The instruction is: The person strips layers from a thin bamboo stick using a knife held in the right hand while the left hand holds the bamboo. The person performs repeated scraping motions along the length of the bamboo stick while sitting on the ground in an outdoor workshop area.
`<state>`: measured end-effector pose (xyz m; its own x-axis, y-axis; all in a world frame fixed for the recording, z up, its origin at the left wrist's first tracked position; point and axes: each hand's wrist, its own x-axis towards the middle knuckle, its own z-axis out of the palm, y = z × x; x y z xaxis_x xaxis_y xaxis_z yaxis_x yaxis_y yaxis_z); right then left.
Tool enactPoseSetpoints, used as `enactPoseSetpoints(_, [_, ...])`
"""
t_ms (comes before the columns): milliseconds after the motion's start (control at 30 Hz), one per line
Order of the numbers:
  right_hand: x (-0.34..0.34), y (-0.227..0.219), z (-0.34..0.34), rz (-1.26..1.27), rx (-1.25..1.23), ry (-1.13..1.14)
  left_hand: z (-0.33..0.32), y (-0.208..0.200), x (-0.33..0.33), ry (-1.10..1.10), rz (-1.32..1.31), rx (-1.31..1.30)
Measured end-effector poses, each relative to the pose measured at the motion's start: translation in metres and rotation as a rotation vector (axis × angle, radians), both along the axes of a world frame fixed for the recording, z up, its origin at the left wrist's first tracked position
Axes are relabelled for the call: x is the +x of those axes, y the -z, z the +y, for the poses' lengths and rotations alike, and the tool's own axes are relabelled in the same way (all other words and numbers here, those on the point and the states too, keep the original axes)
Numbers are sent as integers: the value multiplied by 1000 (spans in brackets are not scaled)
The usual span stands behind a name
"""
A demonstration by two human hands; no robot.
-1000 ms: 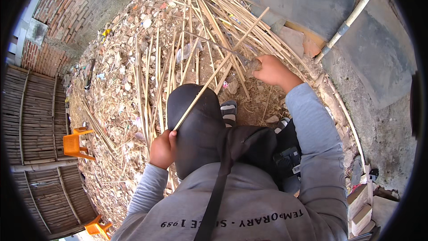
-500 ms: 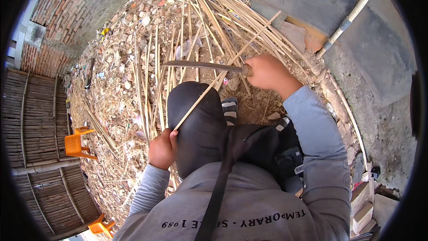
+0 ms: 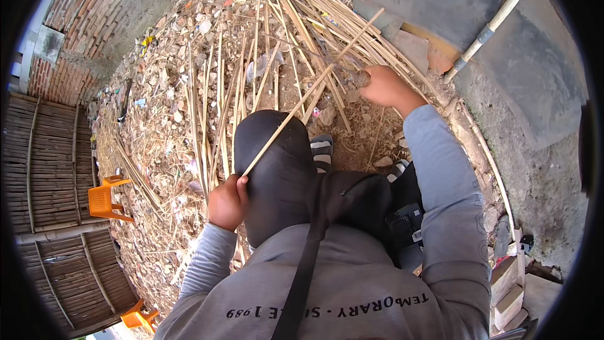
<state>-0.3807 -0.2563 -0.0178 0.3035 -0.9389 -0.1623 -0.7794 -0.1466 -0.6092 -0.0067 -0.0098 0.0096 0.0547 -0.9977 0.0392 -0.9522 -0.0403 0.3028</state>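
My left hand [image 3: 228,203] is closed beside my left knee, pinching the near end of a long, pale bamboo strip [image 3: 286,123]. The strip slants across the dark-clad knee [image 3: 270,145] and points up to the far right. Farther out on the right, my right hand [image 3: 391,90] is wrapped round the handle of a long-bladed knife [image 3: 360,78]. Motion smears the blade, which points to the far left and crosses the strip in view. Whether blade and strip touch, I cannot tell.
More bamboo strips [image 3: 296,16] fan out over rubble-strewn ground [image 3: 167,94]. An orange plastic chair [image 3: 104,198] stands at left near a woven bamboo wall [image 3: 53,164], another below it. At right, a pale pole [image 3: 491,28] leans by dark panels [image 3: 428,0]; bricks [image 3: 508,305] lie lower down.
The knife has moved outward and tilted, its blade tip now pointing farther up and away. My right hand has shifted slightly right and outward. The left hand keeps hold of the bamboo strip.
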Motion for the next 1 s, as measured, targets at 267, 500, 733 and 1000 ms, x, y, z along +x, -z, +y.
enactPoseSetpoints(267, [-8,-14,10,13,-73,56,4,-3,-3,-23,-10,-8])
enactPoseSetpoints(500, [37,-60,49,215,-185,-185,12,4,-2,-66,-36,-57])
enactPoseSetpoints(733, [7,-14,17,80,-68,-25,10,2,-7,-58,-108,-82])
enactPoseSetpoints(1000, [-10,8,2,46,-10,29,3,6,-4,-26,-31,-84])
